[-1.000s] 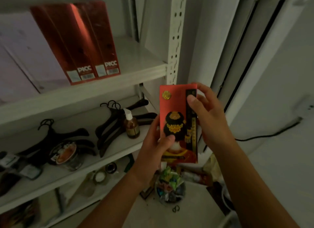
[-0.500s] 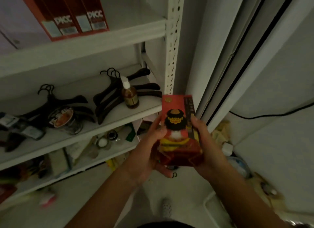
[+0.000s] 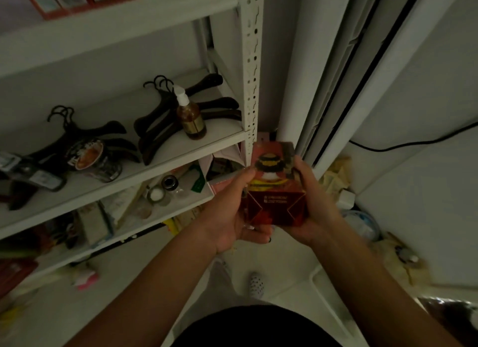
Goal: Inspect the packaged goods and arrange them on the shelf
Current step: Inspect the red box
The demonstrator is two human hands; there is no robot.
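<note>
Here the left hand (image 3: 230, 214) and right hand (image 3: 313, 207) clasp the red box (image 3: 274, 191) by its sides, bottom flaps tipped toward the camera, probably for checking the seal. It is held near the shelf (image 3: 165, 165), not yet placed.

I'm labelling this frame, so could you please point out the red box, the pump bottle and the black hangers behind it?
red box (image 3: 275, 209): head view, lower end panel.
pump bottle (image 3: 191, 121): head view, amber body.
black hangers (image 3: 152, 133): head view, left arms of the bundle.
</note>
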